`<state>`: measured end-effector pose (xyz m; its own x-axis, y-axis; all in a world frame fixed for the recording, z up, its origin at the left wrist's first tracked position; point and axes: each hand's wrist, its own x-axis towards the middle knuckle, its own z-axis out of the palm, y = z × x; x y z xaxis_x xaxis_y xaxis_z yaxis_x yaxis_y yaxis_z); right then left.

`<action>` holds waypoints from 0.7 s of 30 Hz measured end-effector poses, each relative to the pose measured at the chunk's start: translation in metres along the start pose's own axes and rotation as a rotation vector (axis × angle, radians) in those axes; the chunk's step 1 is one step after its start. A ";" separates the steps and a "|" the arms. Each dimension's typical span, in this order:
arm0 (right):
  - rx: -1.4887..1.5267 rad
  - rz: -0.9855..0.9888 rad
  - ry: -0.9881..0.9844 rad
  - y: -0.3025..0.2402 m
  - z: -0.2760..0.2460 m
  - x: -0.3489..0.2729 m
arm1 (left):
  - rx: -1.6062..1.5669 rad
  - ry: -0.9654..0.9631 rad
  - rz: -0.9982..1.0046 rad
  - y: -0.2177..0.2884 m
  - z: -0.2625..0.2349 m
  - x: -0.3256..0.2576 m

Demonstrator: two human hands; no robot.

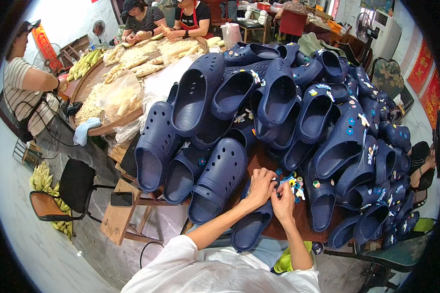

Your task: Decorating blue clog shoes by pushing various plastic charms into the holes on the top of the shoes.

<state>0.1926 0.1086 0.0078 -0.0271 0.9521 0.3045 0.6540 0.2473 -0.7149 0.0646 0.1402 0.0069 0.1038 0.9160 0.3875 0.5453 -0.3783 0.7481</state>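
Observation:
A navy clog (251,228) lies in front of me at the table's near edge, its heel toward my body. My left hand (260,188) is closed over the toe end of this clog and hides most of it. Beside it, the fingers of my right hand (282,199) are pinched together at the clog's right side; whatever is between them is too small to make out. Just beyond my right fingers sits a small heap of colourful shoe charms (295,185) on the brown tabletop (305,215).
A big pile of navy clogs (322,112), many with charms, fills the table's right and far side. Plain clogs (220,171) stand at left. A phone (121,198) rests on a wooden stool (113,219). Other people sit and stand around a round table (95,130) with corn.

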 end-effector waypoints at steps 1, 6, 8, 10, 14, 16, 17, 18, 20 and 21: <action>0.066 0.041 0.035 -0.003 0.001 -0.001 | -0.003 0.000 0.003 0.000 0.000 0.000; 0.283 0.141 0.175 0.028 0.018 -0.008 | 0.034 0.032 0.013 0.006 0.000 -0.001; 0.414 0.338 0.111 0.042 0.015 -0.006 | 0.036 0.033 0.005 0.007 0.000 0.001; 0.386 0.385 0.169 0.073 0.018 -0.007 | 0.029 0.026 0.004 0.011 0.004 0.003; -0.306 -0.123 0.309 0.026 0.000 -0.004 | 0.056 0.060 -0.007 0.004 0.003 0.002; -0.120 -0.017 0.198 0.011 -0.006 -0.011 | 0.054 0.068 -0.005 0.004 0.003 0.002; 0.066 0.088 0.086 0.006 -0.008 -0.013 | 0.046 0.064 -0.003 0.003 0.003 0.003; 0.065 0.088 0.086 0.003 -0.011 -0.012 | 0.039 0.060 -0.002 0.003 0.003 0.003; 0.068 0.361 -0.135 0.000 -0.014 -0.011 | 0.040 0.066 0.006 0.000 0.004 0.002; 0.054 0.301 -0.120 -0.002 -0.014 -0.014 | 0.042 0.073 0.013 -0.002 0.005 0.002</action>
<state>0.2024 0.0922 0.0136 0.0700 0.9975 0.0003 0.6054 -0.0422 -0.7948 0.0678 0.1430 0.0040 0.0507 0.8983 0.4364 0.5791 -0.3824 0.7200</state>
